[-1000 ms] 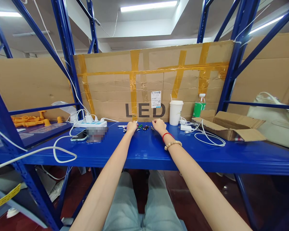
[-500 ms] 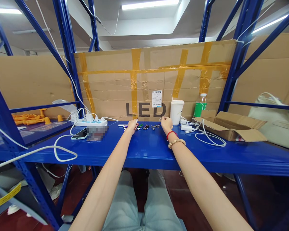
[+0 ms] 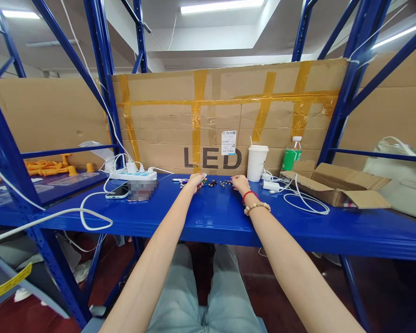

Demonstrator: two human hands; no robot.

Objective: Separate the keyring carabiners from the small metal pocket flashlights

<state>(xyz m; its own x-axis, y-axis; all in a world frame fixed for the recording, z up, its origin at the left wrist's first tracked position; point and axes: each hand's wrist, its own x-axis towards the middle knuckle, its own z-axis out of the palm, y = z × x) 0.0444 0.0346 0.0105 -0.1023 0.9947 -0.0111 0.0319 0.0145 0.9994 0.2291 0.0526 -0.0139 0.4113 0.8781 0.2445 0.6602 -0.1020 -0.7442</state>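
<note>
My left hand (image 3: 194, 181) is over the blue tabletop, its fingers pinched together. A thin bit of something shows at the fingertips, too small to name. Under and beside that hand lie slim pen-like sticks (image 3: 180, 180). Between my hands sit a small dark piece (image 3: 212, 183) and a cluster of small shiny metal pieces (image 3: 223, 184). My right hand (image 3: 241, 183), with a red cord and a beaded bracelet at the wrist, is low at the right side of that cluster. Its fingers are drawn together; what they hold, if anything, is hidden.
A white paper cup (image 3: 257, 163) with a straw stands just behind my right hand. Further right are a green-labelled bottle (image 3: 291, 155), a white cable (image 3: 307, 203) and an open cardboard box (image 3: 336, 182). At left lie a power strip (image 3: 133, 175) and a phone (image 3: 118, 191).
My right hand has lowered to the tabletop beside the metal pieces. My left hand has turned slightly and shifted right, its fingertips nearer the small pieces. The view has shifted slightly.
</note>
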